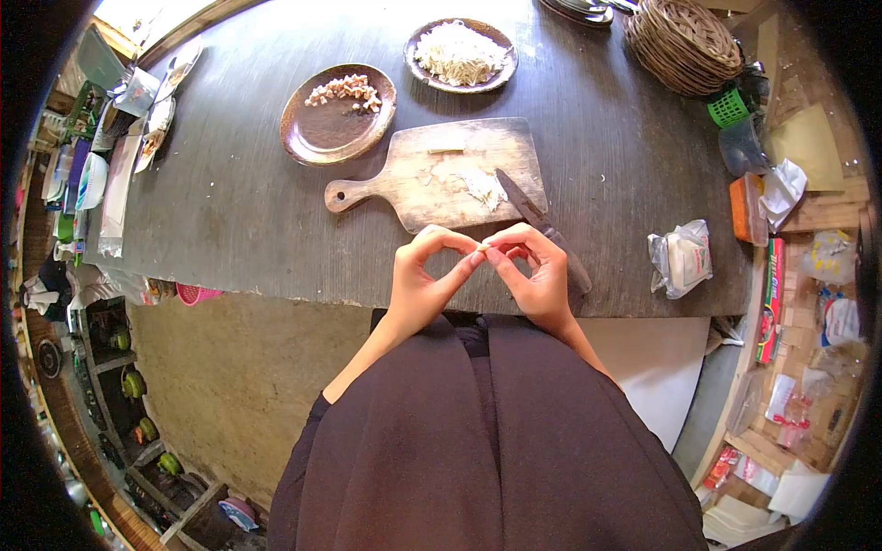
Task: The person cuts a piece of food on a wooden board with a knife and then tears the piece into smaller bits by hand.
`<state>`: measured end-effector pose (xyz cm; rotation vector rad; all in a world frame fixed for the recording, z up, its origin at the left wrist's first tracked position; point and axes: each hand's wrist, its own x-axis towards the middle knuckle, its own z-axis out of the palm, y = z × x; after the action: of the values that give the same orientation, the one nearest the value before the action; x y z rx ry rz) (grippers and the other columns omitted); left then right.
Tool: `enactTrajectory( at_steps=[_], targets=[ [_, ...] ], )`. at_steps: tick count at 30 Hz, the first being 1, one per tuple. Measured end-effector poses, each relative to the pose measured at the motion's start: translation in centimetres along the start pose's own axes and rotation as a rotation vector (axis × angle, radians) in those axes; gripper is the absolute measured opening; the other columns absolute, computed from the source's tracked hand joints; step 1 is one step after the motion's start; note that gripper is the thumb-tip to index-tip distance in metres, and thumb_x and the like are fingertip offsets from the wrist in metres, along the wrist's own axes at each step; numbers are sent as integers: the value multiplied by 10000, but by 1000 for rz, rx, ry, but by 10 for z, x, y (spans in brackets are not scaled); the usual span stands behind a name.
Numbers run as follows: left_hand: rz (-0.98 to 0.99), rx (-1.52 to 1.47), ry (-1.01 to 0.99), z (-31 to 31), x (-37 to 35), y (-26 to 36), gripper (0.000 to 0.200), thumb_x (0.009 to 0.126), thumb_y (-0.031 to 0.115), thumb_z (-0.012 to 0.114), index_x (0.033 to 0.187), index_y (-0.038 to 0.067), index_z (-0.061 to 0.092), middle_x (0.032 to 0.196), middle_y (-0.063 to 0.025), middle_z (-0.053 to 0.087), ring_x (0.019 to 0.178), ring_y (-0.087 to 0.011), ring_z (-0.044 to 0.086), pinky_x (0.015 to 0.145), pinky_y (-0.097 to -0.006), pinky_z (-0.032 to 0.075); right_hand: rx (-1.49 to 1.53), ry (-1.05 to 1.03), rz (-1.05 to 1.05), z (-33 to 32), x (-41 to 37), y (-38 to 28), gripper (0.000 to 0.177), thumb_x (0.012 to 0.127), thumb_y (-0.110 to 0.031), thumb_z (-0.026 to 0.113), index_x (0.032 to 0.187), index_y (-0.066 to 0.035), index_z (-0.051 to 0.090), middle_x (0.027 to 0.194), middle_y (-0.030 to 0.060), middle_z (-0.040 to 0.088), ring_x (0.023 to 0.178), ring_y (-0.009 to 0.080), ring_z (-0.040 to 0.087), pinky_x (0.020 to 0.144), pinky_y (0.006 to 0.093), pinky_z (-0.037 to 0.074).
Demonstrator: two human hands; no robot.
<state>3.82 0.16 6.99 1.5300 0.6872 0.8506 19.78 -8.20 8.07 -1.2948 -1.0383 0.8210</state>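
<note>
My left hand point(430, 275) and my right hand point(533, 275) meet fingertip to fingertip in front of the cutting board. Both are closed in a pinch on a small pale piece of food point(481, 248), mostly hidden by the fingers. Just beyond them lies the wooden cutting board point(413, 174), its handle pointing left. A pale stick-shaped piece point(446, 151) and a heap of white shreds point(484, 188) are on it. The knife point(528, 202) rests with its blade tip on the board's right side; its handle runs toward me, partly behind my right hand.
Beyond the board stand a brown plate with diced pieces point(317, 138) and a plate of white shreds point(507, 73). A plastic-wrapped white block point(684, 259) sits at right on the dark table point(239, 202). Woven baskets point(684, 46) are stacked at the back right.
</note>
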Motion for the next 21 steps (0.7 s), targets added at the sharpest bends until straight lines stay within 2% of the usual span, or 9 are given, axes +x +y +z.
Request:
enactTrajectory(
  at_steps=[21],
  targets=[
    [17,-8,-2,-5,2,-4,100,857,56,789,939,21,744,918,-66,731,887,-161,645,829,-299,480,-7,6,10,4,1,-2,103,917,-31,719,1018,-49,716,912,13,692,816,74,635,662,224,460]
  ],
)
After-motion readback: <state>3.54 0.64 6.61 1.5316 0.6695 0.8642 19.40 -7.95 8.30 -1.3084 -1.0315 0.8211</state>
